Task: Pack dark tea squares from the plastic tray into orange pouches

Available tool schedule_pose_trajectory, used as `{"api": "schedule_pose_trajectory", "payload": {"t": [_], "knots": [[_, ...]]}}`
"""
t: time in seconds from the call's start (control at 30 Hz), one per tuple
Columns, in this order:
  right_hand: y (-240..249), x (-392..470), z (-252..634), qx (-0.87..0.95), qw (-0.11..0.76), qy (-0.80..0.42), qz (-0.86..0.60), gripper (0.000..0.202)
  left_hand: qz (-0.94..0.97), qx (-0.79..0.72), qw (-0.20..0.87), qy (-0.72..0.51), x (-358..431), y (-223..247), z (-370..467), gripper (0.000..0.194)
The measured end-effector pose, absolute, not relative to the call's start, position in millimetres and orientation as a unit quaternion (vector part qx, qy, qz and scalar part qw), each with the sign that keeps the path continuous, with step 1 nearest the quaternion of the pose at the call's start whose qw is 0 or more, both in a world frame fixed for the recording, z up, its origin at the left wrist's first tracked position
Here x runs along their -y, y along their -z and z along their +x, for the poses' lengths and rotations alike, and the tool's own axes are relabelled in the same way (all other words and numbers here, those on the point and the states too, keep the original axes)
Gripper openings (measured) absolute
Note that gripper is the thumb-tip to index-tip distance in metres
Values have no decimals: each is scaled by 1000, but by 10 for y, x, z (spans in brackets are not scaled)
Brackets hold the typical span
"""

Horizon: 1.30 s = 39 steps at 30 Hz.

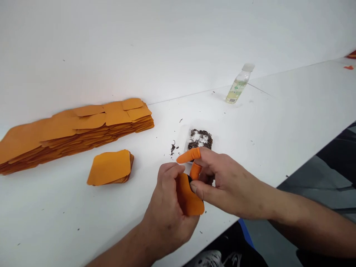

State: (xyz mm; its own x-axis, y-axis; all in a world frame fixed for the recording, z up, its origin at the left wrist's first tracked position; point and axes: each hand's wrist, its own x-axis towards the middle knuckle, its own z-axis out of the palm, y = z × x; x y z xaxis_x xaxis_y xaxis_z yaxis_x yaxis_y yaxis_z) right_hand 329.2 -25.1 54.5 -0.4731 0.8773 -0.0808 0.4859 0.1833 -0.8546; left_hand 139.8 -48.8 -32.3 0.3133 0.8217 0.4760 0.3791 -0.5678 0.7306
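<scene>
My left hand (pixel 169 211) is wrapped around a curved orange leather-like piece (pixel 191 202) with rounded corners. At the piece's upper right edge, where a dark strip shows, my right hand (pixel 222 181) pinches with the thumb in front and a finger behind. Orange finger cots (pixel 189 155) cover two right fingers; one of these is stretched out above the piece. Just beyond my hands lies a small clear tray (pixel 185 146) holding dark shreds (pixel 206 137) around a white middle. A short stack of similar orange pieces (pixel 109 167) rests left of my hands.
A long row of overlapping orange pieces (pixel 111 115) lies along the wall at left. Toward the back right a clear bottle (pixel 238 87) with yellowish liquid stands by the wall. Dark crumbs (pixel 172 147) dot the white table (pixel 250 141), whose front edge runs diagonally at right.
</scene>
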Motion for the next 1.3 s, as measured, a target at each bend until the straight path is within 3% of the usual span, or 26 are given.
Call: {"api": "schedule_pose_trajectory", "payload": {"t": [0.27, 0.53, 0.67, 0.77, 0.87, 0.97, 1.1, 1.3], "knots": [[-446, 50, 3173, 601, 156, -635, -460, 57, 793, -374, 239, -418, 522, 370, 1383, 84], [-530, 41, 3110, 622, 152, -618, -457, 47, 736, -371, 294, -484, 559, 455, 1452, 81], [-667, 25, 3099, 649, 136, -568, -488, 43, 727, -394, 327, -457, 573, 321, 1411, 79], [-731, -10, 3135, 651, 129, -565, -491, 48, 693, -414, 433, -402, 563, 78, 1325, 72], [-731, -66, 3207, 665, 121, -560, -478, 41, 623, -370, 594, -351, 517, -114, 1233, 48], [-678, -96, 3266, 643, 173, -619, -415, 29, 538, -364, 675, -350, 461, -131, 1174, 33], [-545, -14, 3243, 592, 284, -660, -364, 48, 464, -381, 665, -444, 390, -28, 1178, 40], [-334, 37, 3076, 614, 289, -600, -424, 50, 435, -409, 604, -528, 346, 39, 1269, 35]]}}
